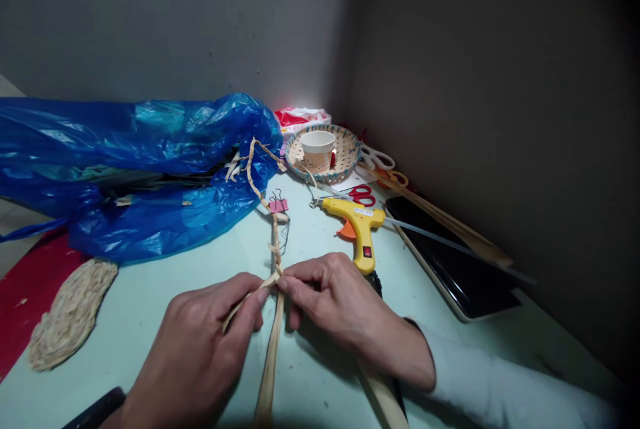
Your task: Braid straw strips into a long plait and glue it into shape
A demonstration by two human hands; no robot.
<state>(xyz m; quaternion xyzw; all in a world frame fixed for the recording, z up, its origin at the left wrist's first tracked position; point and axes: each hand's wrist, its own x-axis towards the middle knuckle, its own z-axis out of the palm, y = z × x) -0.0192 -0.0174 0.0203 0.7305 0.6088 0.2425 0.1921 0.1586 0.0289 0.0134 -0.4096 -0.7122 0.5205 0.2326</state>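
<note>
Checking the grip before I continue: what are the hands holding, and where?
The left hand pinches a strand by the near end of the braid; the right hand pinches that end, where the strands part.

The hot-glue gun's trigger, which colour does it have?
Orange; the trigger of the hot-glue gun shows best in the head view.

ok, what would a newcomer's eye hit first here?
Probably the crumpled blue plastic bag sprawled over the table's far left, then the bright yellow glue gun lying just beyond the right hand. After that, front and centre, that hand and the left hand pinching pale strands at the near end of a braid.
</note>
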